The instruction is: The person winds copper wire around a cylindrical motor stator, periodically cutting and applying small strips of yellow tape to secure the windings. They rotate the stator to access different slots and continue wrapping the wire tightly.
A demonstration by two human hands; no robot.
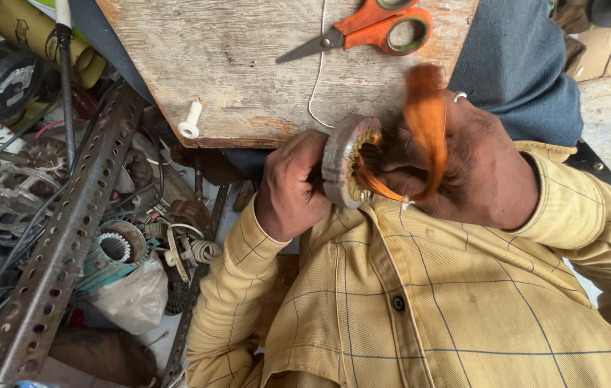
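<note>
My left hand (291, 185) grips a round grey metal stator ring (341, 159) close to my chest, below the edge of a worn wooden board (248, 65). My right hand (478, 169) holds a loop of orange copper winding wire (426, 126) that runs into the ring's slots; the wire is blurred by motion. A ring sits on one right finger. I wear a yellow checked shirt.
Orange-handled scissors (374, 30), a white plastic peg (190, 122) and a thin white string (316, 79) lie on the board. At the left are a perforated metal angle bar (61, 237), another stator (115, 248), wires, a plastic bag and motor parts.
</note>
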